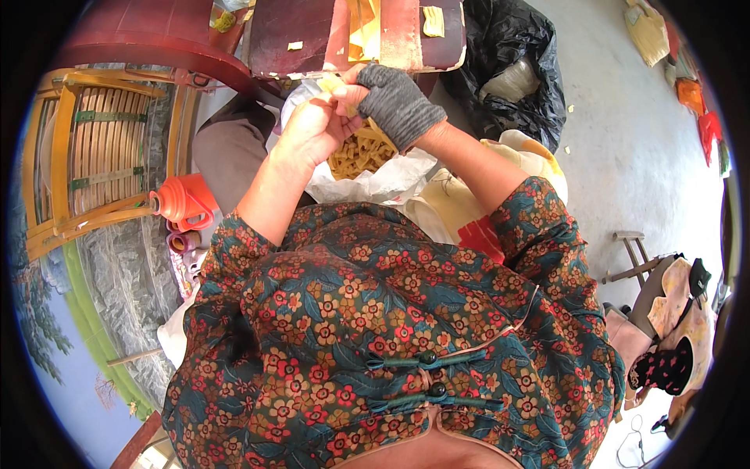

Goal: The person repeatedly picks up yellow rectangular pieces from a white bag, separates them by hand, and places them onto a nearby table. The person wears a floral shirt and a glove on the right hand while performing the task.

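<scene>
My bare left hand (319, 126) and my right hand (398, 102), in a grey fingerless knit glove, meet at the front edge of a dark stool-like surface (287, 23). Their fingers pinch a small pale-yellow piece (331, 83); its kind is unclear. Below them, a white plastic bag (375, 186) holds many short, folded yellowish strips (360, 155). On the dark surface a yellow strip (364, 35) lies over a worn pink cloth band (403, 41), with a small folded yellow piece (433, 21) to its right.
A black plastic bag (542, 47) stands right of the surface. An orange thermos flask (184, 199) and a folded wooden slatted chair (111, 140) are at left. A patterned cushion or cloth (451, 205) lies by my right forearm. Another person sits at lower right, near a small wooden stool (636, 258).
</scene>
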`<state>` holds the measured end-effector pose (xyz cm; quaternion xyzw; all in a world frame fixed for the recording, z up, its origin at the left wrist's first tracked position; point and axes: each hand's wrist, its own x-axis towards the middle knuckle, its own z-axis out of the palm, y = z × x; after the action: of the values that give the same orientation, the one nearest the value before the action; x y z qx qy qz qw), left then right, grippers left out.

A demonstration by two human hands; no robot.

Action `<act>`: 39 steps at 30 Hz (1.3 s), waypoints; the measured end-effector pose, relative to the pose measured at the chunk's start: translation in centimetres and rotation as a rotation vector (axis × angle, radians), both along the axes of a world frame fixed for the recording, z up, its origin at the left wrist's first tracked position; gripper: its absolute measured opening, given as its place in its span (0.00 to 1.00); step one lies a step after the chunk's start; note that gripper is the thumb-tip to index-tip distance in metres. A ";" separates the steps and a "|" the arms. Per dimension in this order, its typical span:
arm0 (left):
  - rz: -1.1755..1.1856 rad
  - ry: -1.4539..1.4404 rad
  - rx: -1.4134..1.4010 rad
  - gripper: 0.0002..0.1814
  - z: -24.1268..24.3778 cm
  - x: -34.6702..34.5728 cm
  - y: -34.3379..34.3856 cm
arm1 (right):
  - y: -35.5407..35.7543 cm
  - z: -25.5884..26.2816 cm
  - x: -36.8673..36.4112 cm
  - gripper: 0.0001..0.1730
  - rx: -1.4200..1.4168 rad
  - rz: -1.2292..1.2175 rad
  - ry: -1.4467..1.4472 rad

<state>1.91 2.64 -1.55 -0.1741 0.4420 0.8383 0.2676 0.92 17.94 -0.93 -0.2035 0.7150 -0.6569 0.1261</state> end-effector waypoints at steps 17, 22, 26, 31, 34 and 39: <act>0.079 1.487 -1.372 0.15 3.5 -0.3 0.2 | -0.3 1.0 -0.4 0.16 -0.518 0.006 -0.667; 0.032 1.361 -1.126 0.15 3.3 -0.5 -0.2 | 0.4 0.5 -0.9 0.19 -0.356 0.241 -0.560; -0.017 0.888 -0.690 0.09 2.9 -0.5 -0.7 | 0.4 1.3 -0.7 0.26 0.345 -0.081 0.250; -0.136 0.557 -0.084 0.12 2.3 -0.4 -1.6 | 1.4 3.5 -0.6 0.27 0.601 -0.054 0.408; -0.114 0.460 -0.071 0.12 3.5 0.1 -0.7 | 1.8 1.3 -2.0 0.25 0.458 -0.108 0.716; -0.094 0.833 -0.612 0.10 2.3 -1.0 -1.9 | 1.1 3.4 -0.8 0.19 0.052 -0.032 -0.121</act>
<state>0.88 0.79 0.73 0.1241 0.7435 0.6557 0.0433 0.09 19.06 2.47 -0.1488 0.7260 -0.6511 0.1638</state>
